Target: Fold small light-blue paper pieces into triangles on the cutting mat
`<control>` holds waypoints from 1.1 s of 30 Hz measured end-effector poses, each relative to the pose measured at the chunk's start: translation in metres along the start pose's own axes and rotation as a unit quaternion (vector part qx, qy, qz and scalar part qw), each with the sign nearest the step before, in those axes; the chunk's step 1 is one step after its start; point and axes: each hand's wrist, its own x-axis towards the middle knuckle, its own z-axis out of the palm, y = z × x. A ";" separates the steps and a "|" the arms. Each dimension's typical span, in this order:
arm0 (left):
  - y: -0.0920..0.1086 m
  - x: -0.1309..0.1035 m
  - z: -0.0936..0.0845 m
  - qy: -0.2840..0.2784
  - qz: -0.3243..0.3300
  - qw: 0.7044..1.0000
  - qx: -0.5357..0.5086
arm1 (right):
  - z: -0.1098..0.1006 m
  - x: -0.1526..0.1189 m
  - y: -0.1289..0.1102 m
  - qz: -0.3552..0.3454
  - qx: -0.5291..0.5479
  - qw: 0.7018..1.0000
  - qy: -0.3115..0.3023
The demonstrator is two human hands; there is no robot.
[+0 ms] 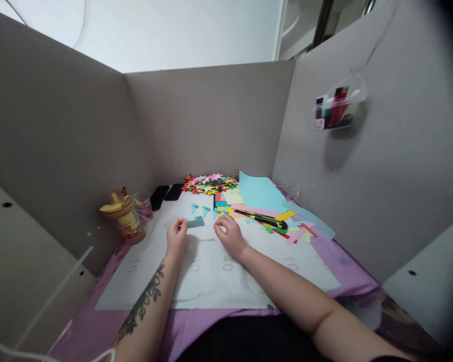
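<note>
My left hand (pixel 176 235) is closed in a pinch, with a short light-blue paper strip (pixel 196 222) reaching right from its fingertips. To the right, my right hand (pixel 229 233) is also closed, thumb and fingers drawn together; whatever lies between them is too small to make out. Just beyond the hands sit several small folded blue paper pieces (pixel 206 211) on the white printed sheet (pixel 151 281). A black and yellow utility knife (pixel 262 218) rests right of my right hand, on top of loose coloured paper strips (pixel 296 235).
A heap of folded paper stars (pixel 207 184) lies at the back. Beside it stands a large blue paper sheet (pixel 262 193). Two black flat objects (pixel 173 192) and a brown and yellow cup (pixel 124 218) are at left. Grey panels enclose the table; a clear holder (pixel 337 108) hangs on the right one.
</note>
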 end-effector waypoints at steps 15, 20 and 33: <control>0.001 -0.004 0.009 -0.110 -0.116 0.984 -0.074 | 0.002 -0.006 0.010 0.016 0.061 0.997 -0.035; 0.005 -0.009 0.012 -0.152 -0.038 0.986 0.063 | -0.001 -0.005 0.008 -0.021 0.054 0.996 -0.061; 0.009 -0.018 0.017 -0.182 0.036 0.972 0.142 | -0.004 -0.003 0.015 0.029 -0.004 0.997 -0.073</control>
